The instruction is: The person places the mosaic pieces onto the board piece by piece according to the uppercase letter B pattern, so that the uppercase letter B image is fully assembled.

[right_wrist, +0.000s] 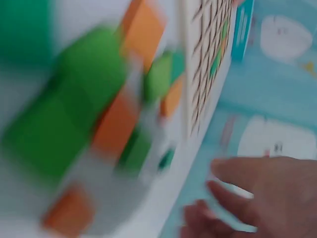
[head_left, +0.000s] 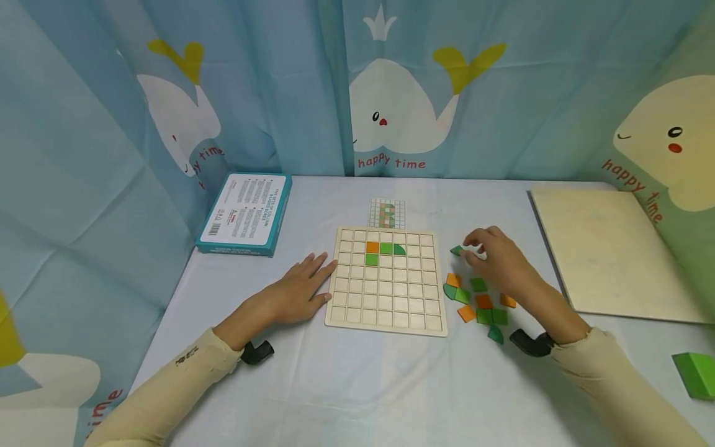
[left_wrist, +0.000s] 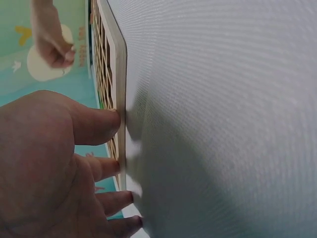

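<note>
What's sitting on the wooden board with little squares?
The pale wooden grid board holds one orange square tile, two green square tiles and one green quarter-round tile. Whatever is underneath them is hidden.

- Looks like pale wood on the grid board (head_left: 385,287), smooth and matt.
- Shows flat, smooth, matt colour on the loose tiles (head_left: 483,302) to its right.
- Has a fine ribbed weave in the white tablecloth (left_wrist: 223,99).
- Looks like creased printed cloth in the far curtain (head_left: 296,93).
- Resembles smooth printed cardboard in the far-left box (head_left: 246,208).
- Reads as printed paper on the far card (head_left: 386,214).
- Appears smooth, matt and wood-like on the right-hand panel (head_left: 614,248).
- Shows soft, matt, wrinkled cloth on the sleeves (head_left: 173,385).
</note>
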The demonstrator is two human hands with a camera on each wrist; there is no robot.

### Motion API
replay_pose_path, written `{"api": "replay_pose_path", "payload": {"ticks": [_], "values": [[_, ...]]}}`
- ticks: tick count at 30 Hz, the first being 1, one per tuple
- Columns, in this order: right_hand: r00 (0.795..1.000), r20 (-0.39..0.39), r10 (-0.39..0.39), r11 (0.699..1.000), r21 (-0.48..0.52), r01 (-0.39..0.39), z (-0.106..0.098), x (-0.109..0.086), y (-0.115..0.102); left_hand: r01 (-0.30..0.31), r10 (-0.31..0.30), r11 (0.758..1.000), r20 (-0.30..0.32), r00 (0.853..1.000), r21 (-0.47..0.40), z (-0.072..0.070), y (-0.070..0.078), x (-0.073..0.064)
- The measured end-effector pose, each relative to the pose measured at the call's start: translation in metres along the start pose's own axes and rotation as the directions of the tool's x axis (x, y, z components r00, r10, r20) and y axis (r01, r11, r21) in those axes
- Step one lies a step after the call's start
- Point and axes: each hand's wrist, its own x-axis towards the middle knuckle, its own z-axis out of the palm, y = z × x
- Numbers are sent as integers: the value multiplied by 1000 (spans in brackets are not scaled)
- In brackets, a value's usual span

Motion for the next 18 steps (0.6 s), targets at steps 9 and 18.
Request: {"api": "replay_pose_path", "payload": {"ticks": [9,18], "values": [[934,234,268,960,-151,-238,-34,-32,68,3,-3,1000,0,1000,-7,-1,2,0],[982,119,148,989,-40,-144,-17,-43,78,-2,2,1000,2,1000,1,0,1,-1]]}}
